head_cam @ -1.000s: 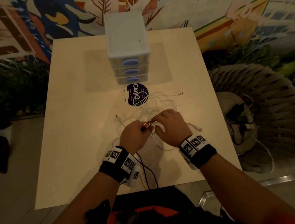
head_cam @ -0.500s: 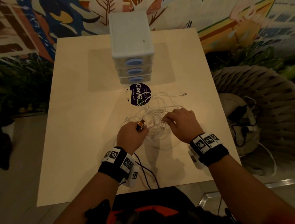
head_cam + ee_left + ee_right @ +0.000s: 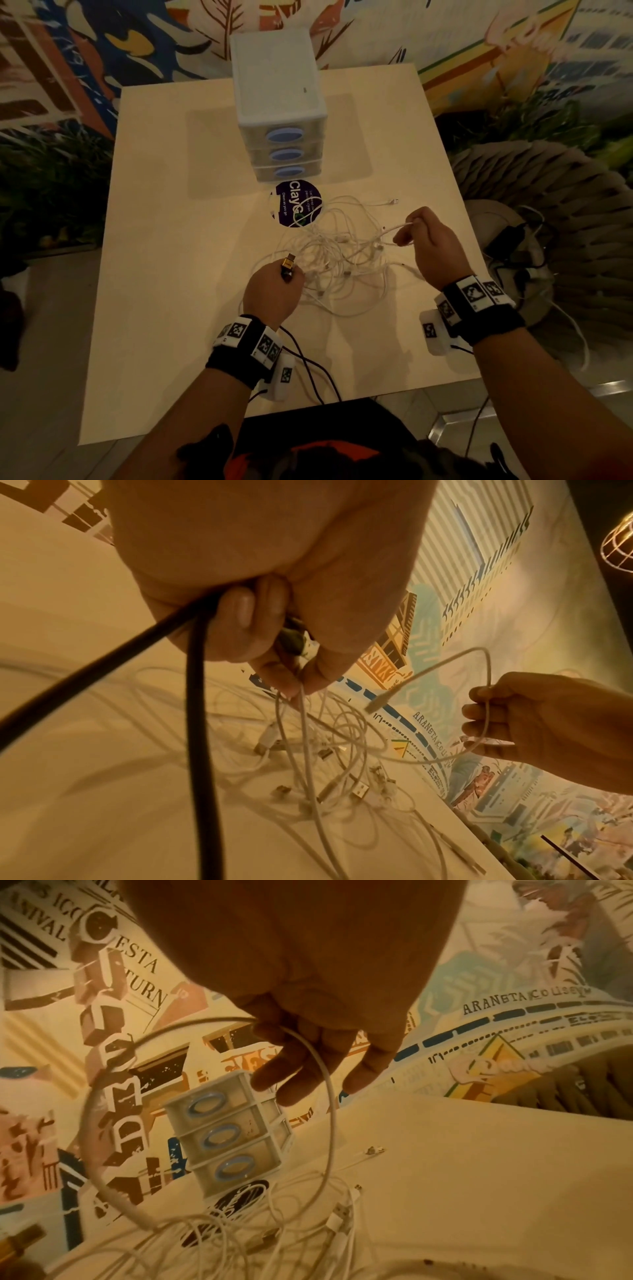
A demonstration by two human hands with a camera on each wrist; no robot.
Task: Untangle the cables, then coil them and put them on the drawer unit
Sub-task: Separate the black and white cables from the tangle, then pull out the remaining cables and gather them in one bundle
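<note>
The right hand [image 3: 432,245] has swung out and up, away from the left hand [image 3: 274,291]; a second ago the two were nearly touching over the tangle. It pinches one white cable [image 3: 399,226] between thumb and fingertips, the rest of its fingers loosely curled, and that cable now arcs free in a raised loop with its plug end pointing back toward the left hand. The left hand stays low on the surface [image 3: 164,274], fingers curled round a black cable with a gold plug [image 3: 288,263] that sticks out beyond its knuckles; in the left wrist view its fingertips [image 3: 291,688] also pinch a couple of white strands.

The tangle of white cables [image 3: 335,260] lies on the surface between and just beyond both hands, plugs scattered through it, one loose end trailing off past the right hand. The drawer unit [image 3: 277,102] stands well beyond the hands, its top bare, with a round dark sticker [image 3: 298,205] on the surface just in front of it.

Judging by this, separation has begun: one white cable is being drawn clear while the left hand anchors the knot. Nothing is coiled yet, so most of the task remains, and a strand snagging on a plug seems the likely hitch
</note>
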